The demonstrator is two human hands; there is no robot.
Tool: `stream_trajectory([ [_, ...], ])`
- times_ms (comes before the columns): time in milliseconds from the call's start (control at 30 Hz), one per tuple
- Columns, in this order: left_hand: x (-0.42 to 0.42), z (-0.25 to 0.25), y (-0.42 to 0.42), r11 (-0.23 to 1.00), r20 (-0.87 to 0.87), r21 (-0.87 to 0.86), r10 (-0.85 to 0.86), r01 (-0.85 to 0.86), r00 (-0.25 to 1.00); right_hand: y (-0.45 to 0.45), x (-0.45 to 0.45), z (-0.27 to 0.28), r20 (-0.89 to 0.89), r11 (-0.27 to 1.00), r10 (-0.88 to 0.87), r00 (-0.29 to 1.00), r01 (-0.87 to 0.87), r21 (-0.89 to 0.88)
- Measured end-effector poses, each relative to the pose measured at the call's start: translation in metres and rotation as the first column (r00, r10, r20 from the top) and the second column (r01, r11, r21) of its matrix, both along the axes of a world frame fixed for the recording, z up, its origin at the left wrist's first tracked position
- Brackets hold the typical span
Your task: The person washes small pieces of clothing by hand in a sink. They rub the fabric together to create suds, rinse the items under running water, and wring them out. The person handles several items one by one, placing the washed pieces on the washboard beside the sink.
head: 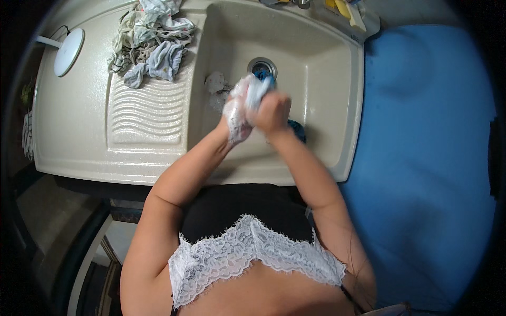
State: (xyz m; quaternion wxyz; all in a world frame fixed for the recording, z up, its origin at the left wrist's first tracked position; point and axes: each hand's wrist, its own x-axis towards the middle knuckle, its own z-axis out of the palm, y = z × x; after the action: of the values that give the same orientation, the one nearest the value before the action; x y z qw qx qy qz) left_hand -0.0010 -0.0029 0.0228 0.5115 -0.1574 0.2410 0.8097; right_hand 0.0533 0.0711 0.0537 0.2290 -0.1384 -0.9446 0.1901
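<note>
Over the beige sink basin, both hands meet on a wet, soapy piece of light fabric. My left hand is coated in white suds and has the cloth against its palm. My right hand, blurred, is closed in a fist on the same cloth. Dark blue cloth lies by the metal drain, partly behind the hands. More dark blue cloth rests in the basin beside my right wrist. Foam and a pale wet item are at the basin's left side.
A heap of crumpled light clothes lies on the ribbed drainboard. A white round-based stand is at the far left. Yellow and cream items sit at the back right rim, near a blue surface.
</note>
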Motion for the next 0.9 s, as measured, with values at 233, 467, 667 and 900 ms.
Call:
stream_trajectory([
  [233,-0.019,-0.023,-0.011,0.995,-0.424,0.031,-0.07,0.091,0.903,-0.004,-0.016,-0.006,0.021,0.993,-0.105,0.994,0.106,-0.048],
  [467,-0.022,-0.06,-0.006,0.894,-0.129,0.442,-0.02,0.076,0.991,-0.024,-0.005,-0.002,0.037,0.992,-0.021,0.999,0.025,-0.12],
  [667,-0.007,0.002,0.003,0.996,0.09,0.014,-0.088,0.087,0.992,0.007,-0.027,-0.009,0.105,0.968,-0.183,0.978,0.198,-0.154],
  [900,-0.002,0.014,0.006,0.996,0.113,0.012,-0.084,0.084,0.99,0.009,-0.029,0.001,0.165,0.955,-0.183,0.969,0.215,-0.206],
])
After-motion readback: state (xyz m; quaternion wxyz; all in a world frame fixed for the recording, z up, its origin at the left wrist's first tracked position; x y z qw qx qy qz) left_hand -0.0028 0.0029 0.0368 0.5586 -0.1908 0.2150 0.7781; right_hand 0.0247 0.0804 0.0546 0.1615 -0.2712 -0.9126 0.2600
